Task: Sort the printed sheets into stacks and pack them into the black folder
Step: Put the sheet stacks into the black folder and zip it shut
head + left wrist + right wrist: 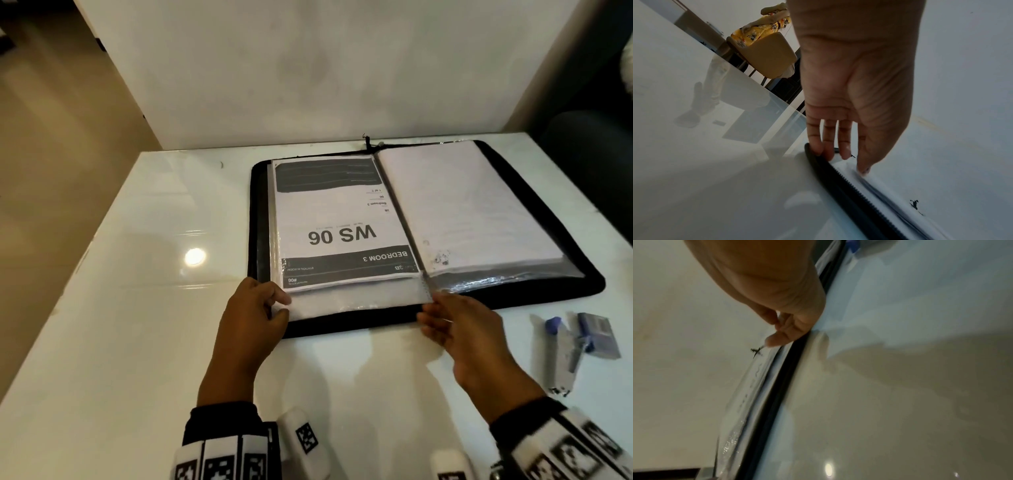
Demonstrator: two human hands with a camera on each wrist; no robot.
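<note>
On glossy white surface w/ open black zip folder, our left hand pinches clear plastic sleeve's corner; right hand grips its other end, prob. holding it open round printed WS 06 sheets.

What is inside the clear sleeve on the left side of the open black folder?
A printed sheet reading "WS 06" and "BEDROOM 3", upside down to the camera, sits in the clear plastic sleeve. More sheets seem stacked beneath it; their print is covered.
</note>
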